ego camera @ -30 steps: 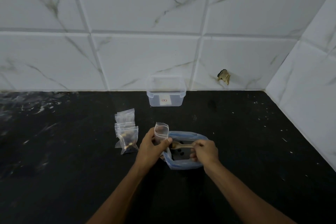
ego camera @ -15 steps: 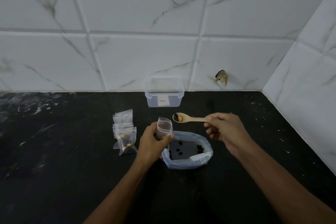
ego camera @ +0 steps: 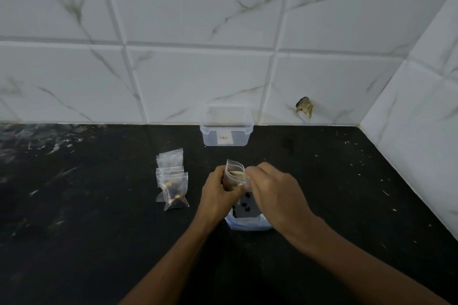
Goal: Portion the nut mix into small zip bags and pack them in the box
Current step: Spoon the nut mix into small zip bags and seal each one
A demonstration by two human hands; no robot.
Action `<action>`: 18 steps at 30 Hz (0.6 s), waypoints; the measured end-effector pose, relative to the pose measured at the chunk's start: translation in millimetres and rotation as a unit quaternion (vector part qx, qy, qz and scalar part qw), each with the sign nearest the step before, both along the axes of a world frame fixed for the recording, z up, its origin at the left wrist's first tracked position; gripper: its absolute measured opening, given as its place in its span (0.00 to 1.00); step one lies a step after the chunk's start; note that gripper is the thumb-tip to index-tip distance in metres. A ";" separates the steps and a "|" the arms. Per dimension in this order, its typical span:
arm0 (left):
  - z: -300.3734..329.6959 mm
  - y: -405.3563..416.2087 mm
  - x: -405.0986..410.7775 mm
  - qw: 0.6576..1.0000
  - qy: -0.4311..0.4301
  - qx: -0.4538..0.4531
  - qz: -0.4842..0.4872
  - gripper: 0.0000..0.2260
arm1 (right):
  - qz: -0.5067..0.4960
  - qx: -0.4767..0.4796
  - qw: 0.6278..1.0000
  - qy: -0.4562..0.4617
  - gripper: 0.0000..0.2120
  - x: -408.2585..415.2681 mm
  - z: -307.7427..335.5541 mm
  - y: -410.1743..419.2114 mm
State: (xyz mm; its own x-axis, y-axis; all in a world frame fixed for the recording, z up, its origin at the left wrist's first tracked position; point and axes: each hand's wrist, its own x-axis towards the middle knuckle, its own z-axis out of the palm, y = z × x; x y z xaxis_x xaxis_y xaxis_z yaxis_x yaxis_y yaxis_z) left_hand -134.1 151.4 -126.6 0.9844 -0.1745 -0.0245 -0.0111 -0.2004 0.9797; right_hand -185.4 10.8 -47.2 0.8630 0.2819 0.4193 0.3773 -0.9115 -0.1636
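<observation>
Countertop (ego camera: 86,230): left hand (ego camera: 218,193) grips zip bag (ego camera: 234,174), right hand (ego camera: 275,190) tips spoon (ego camera: 239,174) in.

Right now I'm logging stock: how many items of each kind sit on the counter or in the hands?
Small zip bags: 4, three in a pile, one in the left hand
Large nut bag: 1
Clear box: 1
Wooden spoon: 1
Total: 7

filled bags (ego camera: 173,188) left of nut bag (ego camera: 247,224), box (ego camera: 226,136) behind

Three filled zip bags (ego camera: 173,181), one held bag (ego camera: 234,176), one box (ego camera: 226,131), one spoon (ego camera: 239,174)
</observation>
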 end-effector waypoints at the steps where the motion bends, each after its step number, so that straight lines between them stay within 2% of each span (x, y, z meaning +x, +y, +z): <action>1: 0.2 -0.2 0.0 1.000 0.001 -0.003 0.001 0.21 | 0.011 -0.022 1.000 -0.010 0.10 -2.1 -1.6 0.1; 3: 0.0 -0.3 0.4 1.000 0.004 -0.004 0.005 0.21 | 0.024 -0.044 0.998 -0.026 0.09 -4.8 -3.2 0.0; 6: -0.1 0.0 0.3 1.000 0.013 -0.006 0.004 0.20 | 0.010 -0.023 0.998 -0.059 0.02 -1.9 -1.1 -4.6; 9: -1.1 1.7 0.6 1.000 0.019 -0.002 0.011 0.20 | -0.040 0.104 0.992 -0.050 0.10 -3.3 9.7 -10.1; 12: -1.0 6.0 0.8 1.000 0.017 -0.009 0.019 0.19 | -0.110 0.241 0.963 -0.058 0.09 -4.7 18.4 -21.5; 15: -4.0 11.4 1.3 0.999 0.012 -0.024 0.024 0.17 | -0.194 0.302 0.933 0.013 0.06 -1.9 4.5 -35.5; 18: -5.2 14.1 -0.6 0.999 0.006 -0.024 0.030 0.16 | -0.256 0.309 0.908 0.123 0.09 0.4 -30.4 -41.2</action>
State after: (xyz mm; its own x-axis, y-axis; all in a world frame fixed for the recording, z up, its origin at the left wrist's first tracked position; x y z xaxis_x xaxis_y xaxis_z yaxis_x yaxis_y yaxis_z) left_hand -134.7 165.6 -131.7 0.9927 -0.1174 -0.0283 0.0101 -0.1526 0.9882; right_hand -185.0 -30.4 -77.7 0.9032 -0.4064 0.1382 -0.1871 -0.6623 -0.7255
